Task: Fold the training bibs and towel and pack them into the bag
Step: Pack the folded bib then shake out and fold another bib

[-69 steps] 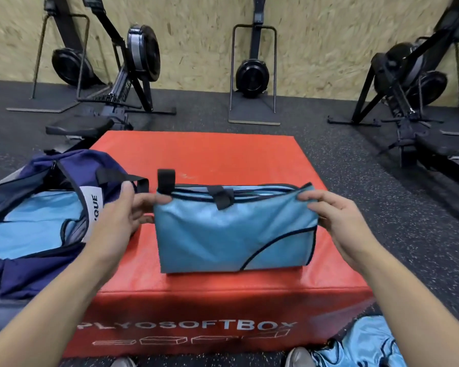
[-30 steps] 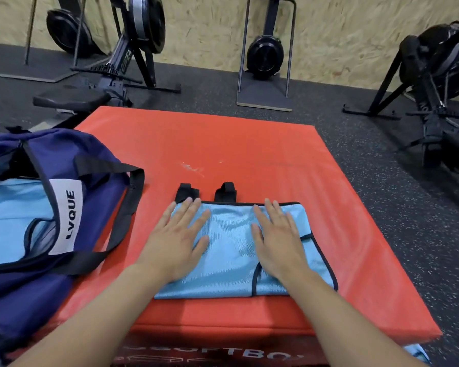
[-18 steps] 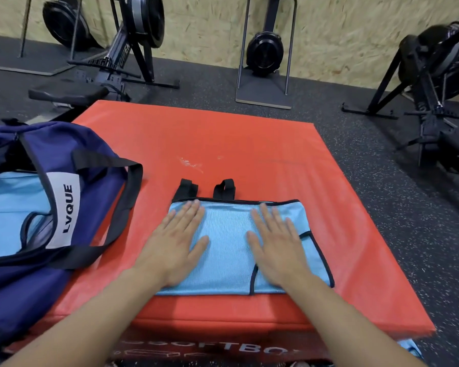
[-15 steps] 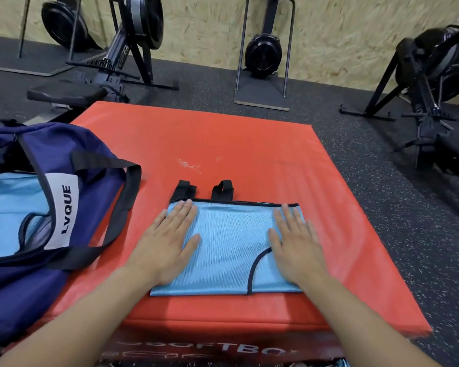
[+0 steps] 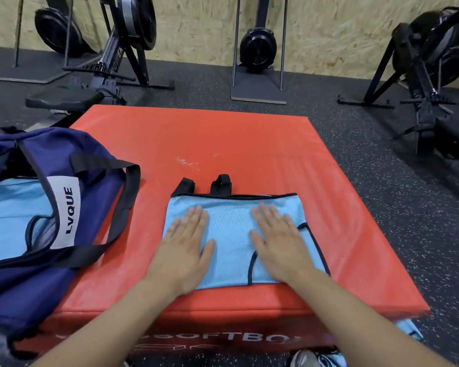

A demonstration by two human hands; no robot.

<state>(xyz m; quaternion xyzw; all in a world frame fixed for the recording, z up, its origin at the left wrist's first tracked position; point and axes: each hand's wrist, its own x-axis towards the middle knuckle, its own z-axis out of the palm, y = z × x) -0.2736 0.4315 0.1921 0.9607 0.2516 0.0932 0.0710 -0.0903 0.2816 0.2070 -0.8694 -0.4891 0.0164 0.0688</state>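
Landmark: red soft plyo box; it serves as the worktop; white lettering on its near face, partly cut off
Folded bib: light blue training bib with black trim, folded into a rough rectangle; lies flat on the box top, toward the near edge, about midway across; two black strap loops stick out from its far edge onto the red surface
Left hand: left hand lies palm down on the left part of the bib; fingers straight and close together, thumb out to the side; heel of the hand near the box's near edge
Right hand: right hand lies palm down on the right part of the bib; fingers straight, slightly fanned; covers part of a curved black trim line
Gap between hands: a strip of bare blue cloth shows between them; hands not touching each other
Bag: navy bag sits at the left side of the box, overlapping its left edge; mouth open; white label reading LVQUE; black strap trails onto the red top, apart from the bib
Bag contents: light blue cloth with black trim lies inside the open bag
Floor, near right corner of box: a bit of light blue cloth shows beside the box
Behind the box: black exercise machines stand on dark speckled floor against a chipboard wall
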